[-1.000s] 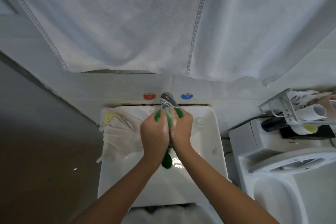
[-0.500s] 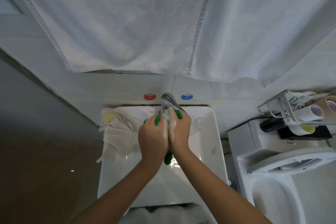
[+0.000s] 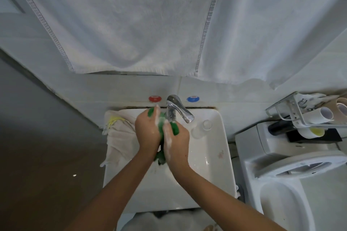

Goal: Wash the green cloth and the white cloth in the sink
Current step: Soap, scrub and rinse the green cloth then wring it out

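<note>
While hands grip it, green cloth [image 3: 159, 127] seemingly overhangs sink [image 3: 212, 155].

Soft, even, cool daylight-like light, moderately bright, no hard shadows. Small glare spots on the wet sink [image 3: 210, 163] basin just right of the right hand [image 3: 176, 142] and on the chrome tap [image 3: 178, 110] above both hands. Floor far left of the left hand [image 3: 147, 131] is dim, brownish. Strong wide-angle bending at edges; towel [image 3: 131, 24] overhead slightly soft, hands mildly motion-blurred.
</note>
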